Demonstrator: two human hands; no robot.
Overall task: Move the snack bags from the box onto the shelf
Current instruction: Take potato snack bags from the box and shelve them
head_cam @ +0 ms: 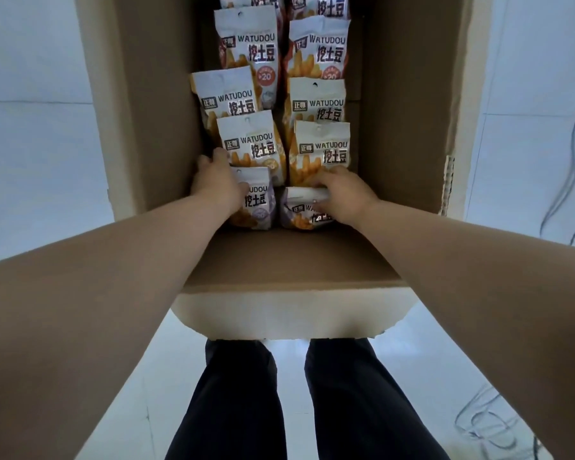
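Inside the cardboard box (pixel 279 260), left hand (pixel 214 182) grasping near-left snack bag (pixel 258 204) — right hand (pixel 344 194) grasping near-right snack bag (pixel 299 212)

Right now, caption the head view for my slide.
Left hand grips the near-left white-and-orange snack bag, right hand the near-right snack bag, inside a brown cardboard box.

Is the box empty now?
No: the box holds two rows of snack bags, with the left hand gripping the nearest left bag and the right hand gripping the nearest right bag.
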